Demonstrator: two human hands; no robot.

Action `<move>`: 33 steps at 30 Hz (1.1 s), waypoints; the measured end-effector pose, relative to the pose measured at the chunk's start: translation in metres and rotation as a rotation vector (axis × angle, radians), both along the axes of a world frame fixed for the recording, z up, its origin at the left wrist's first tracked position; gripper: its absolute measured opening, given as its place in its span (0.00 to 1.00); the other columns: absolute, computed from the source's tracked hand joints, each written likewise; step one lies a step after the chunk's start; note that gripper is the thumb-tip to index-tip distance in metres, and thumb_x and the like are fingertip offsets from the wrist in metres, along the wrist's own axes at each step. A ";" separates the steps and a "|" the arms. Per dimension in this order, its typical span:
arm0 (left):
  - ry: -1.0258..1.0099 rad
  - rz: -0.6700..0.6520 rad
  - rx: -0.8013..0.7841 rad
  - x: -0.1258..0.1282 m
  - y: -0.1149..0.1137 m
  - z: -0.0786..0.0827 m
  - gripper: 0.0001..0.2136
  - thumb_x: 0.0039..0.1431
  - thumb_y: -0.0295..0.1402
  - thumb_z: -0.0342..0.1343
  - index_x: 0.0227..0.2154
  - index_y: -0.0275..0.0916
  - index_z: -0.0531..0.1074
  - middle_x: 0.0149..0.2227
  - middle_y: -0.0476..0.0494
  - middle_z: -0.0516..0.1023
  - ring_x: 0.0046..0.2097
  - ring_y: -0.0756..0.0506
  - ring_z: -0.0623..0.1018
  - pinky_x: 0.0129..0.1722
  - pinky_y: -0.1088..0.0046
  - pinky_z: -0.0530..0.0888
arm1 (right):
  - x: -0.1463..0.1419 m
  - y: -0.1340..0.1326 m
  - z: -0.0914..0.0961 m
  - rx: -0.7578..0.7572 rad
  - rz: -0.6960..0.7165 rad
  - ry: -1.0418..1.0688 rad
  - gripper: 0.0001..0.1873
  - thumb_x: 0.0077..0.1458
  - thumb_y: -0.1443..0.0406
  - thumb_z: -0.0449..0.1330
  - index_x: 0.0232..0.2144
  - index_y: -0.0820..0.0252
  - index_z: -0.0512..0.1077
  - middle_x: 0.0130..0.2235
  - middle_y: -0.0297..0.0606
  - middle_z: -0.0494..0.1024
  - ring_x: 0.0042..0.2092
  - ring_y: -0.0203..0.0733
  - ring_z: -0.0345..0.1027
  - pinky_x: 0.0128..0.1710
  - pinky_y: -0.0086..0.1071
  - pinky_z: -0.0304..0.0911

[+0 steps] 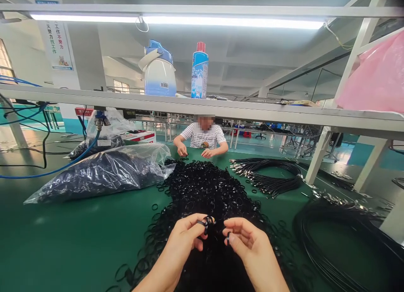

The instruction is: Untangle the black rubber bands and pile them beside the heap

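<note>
A long heap of small black rings (202, 187) covers the middle of the green table. Over its near part, my left hand (189, 233) pinches a few black rings (206, 223) between thumb and fingers. Just to the right, my right hand (249, 245) holds one black ring (228, 239) between thumb and forefinger. A small gap separates the two hands, and both are closed. Loose rings lie scattered along the heap's edges.
A clear bag of dark parts (110, 170) lies left. Coiled black cables (274, 176) rest at right, with a larger coil (318, 250) nearer. Across the table, a co-worker (202, 136) handles rings. A shelf (176, 100) carries a jug (160, 73) and a spray can (200, 73).
</note>
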State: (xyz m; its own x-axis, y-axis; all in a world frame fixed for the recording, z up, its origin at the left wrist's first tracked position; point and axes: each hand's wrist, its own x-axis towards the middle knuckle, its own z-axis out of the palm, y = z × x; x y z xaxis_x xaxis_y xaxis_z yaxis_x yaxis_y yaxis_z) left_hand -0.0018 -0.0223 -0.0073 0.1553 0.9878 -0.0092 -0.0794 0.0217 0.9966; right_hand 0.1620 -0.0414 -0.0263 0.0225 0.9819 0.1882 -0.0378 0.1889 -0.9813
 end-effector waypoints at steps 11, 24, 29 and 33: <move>0.148 -0.075 0.075 0.008 -0.002 -0.007 0.05 0.47 0.28 0.56 0.30 0.36 0.71 0.24 0.50 0.72 0.25 0.52 0.69 0.23 0.79 0.64 | -0.008 -0.006 0.002 0.023 0.051 -0.142 0.14 0.47 0.64 0.60 0.38 0.60 0.75 0.36 0.41 0.77 0.36 0.45 0.71 0.38 0.37 0.67; 0.189 -0.065 0.202 0.008 -0.008 -0.007 0.11 0.53 0.40 0.55 0.25 0.37 0.72 0.20 0.53 0.67 0.23 0.53 0.64 0.23 0.79 0.59 | -0.014 -0.005 -0.008 0.159 -0.078 -0.311 0.10 0.49 0.64 0.57 0.35 0.57 0.75 0.30 0.36 0.77 0.32 0.43 0.71 0.32 0.31 0.65; 0.184 -0.093 0.111 0.005 -0.001 -0.004 0.14 0.55 0.43 0.53 0.31 0.36 0.72 0.18 0.55 0.65 0.19 0.54 0.64 0.19 0.80 0.58 | 0.001 0.000 -0.003 0.062 -0.035 -0.195 0.11 0.49 0.62 0.59 0.35 0.60 0.75 0.34 0.40 0.78 0.37 0.46 0.71 0.38 0.34 0.66; 0.101 -0.050 0.086 0.001 0.005 -0.005 0.13 0.52 0.41 0.56 0.32 0.35 0.72 0.21 0.51 0.71 0.22 0.52 0.71 0.23 0.78 0.65 | 0.009 0.001 0.003 0.031 -0.052 -0.150 0.14 0.50 0.61 0.59 0.38 0.62 0.74 0.33 0.40 0.77 0.38 0.47 0.71 0.38 0.34 0.66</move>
